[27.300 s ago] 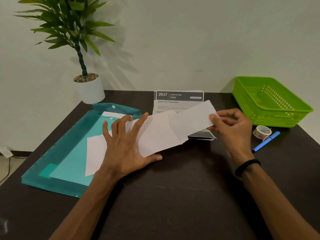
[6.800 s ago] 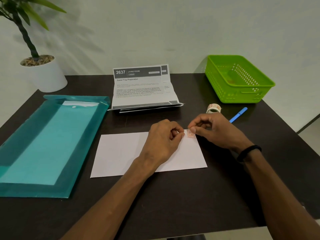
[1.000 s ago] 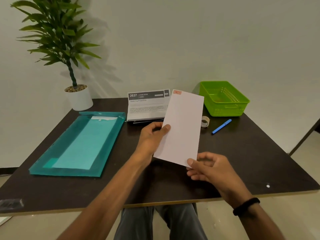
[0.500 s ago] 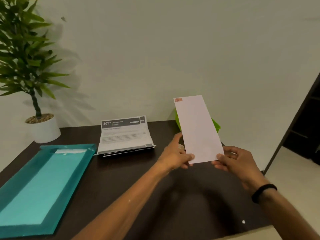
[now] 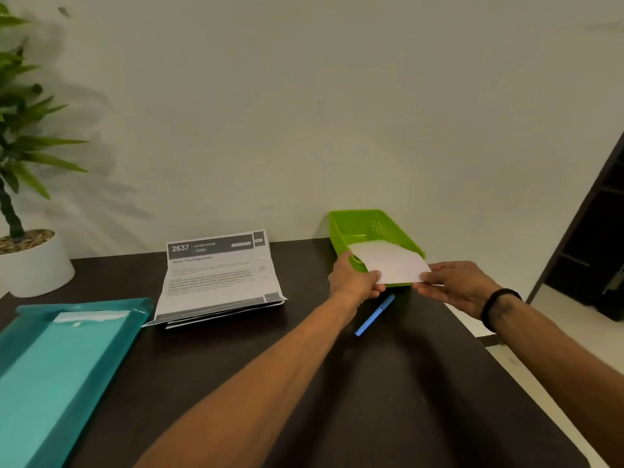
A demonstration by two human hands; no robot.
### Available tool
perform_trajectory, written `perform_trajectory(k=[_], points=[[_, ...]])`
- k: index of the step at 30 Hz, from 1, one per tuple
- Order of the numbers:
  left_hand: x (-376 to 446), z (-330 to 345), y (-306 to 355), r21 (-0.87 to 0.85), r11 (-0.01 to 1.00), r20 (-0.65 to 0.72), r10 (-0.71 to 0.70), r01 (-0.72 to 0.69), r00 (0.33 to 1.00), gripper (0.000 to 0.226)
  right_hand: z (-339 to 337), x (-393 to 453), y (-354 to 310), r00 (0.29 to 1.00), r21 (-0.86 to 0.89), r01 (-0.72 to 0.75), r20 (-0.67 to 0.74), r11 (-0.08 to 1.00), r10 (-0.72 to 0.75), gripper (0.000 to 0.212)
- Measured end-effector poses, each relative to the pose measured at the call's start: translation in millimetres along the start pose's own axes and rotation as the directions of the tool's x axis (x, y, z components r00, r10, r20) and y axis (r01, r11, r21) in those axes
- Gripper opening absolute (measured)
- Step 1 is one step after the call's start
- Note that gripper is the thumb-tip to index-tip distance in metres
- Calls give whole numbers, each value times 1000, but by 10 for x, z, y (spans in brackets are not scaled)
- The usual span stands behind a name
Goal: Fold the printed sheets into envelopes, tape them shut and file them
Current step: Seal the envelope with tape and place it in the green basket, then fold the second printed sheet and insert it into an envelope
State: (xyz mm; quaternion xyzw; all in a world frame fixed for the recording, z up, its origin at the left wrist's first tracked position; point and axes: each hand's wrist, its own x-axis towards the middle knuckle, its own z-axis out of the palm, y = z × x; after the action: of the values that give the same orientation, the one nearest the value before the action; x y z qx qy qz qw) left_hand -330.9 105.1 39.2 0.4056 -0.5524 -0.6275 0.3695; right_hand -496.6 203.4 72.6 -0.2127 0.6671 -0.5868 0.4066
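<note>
Dark wood-grain table carries a lime-green perforated plastic basket at its far right edge by the wall. A folded white paper envelope lies over the basket's near rim, the left hand pinching its left corner and the right hand its right. Just before the basket lies a blue pen; well left of it sit stacked printed sheets.

The light is soft and rather dim, with a greenish-grey cast on the wall. The plant throws blurred, feathery shadows onto it. Both forearms cast broad dark shadows across the bench. The teal folder carries a small pale glare. Detail is soft throughout; printed text smears. Wide-angle stretch bends the frame's edges.
</note>
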Motion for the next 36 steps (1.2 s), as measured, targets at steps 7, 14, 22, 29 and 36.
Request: perform_trajectory(k=[7,14,22,29,36], points=[[174,-69,-41,-228,972,-16,-53,48,998,66,164,244,-57,996,123,66,-72,990,-57,12],[232,-100,-65,-213,975,-39,-76,66,996,47,312,370,-13,973,128,111,-214,986,-81,15],[-166,-727,39,160,970,-123,203,-183,971,27,689,15,380,737,-328,421,-420,846,-530,33],[-606,-1996,42,680,716,-310,476,-158,823,14,1620,-458,625,774,-266,614,24,743,-632,34],[-540,-3195,-58,795,555,-477,321,246,818,31,2375,-243,601,791,-378,599,144,706,-594,22]])
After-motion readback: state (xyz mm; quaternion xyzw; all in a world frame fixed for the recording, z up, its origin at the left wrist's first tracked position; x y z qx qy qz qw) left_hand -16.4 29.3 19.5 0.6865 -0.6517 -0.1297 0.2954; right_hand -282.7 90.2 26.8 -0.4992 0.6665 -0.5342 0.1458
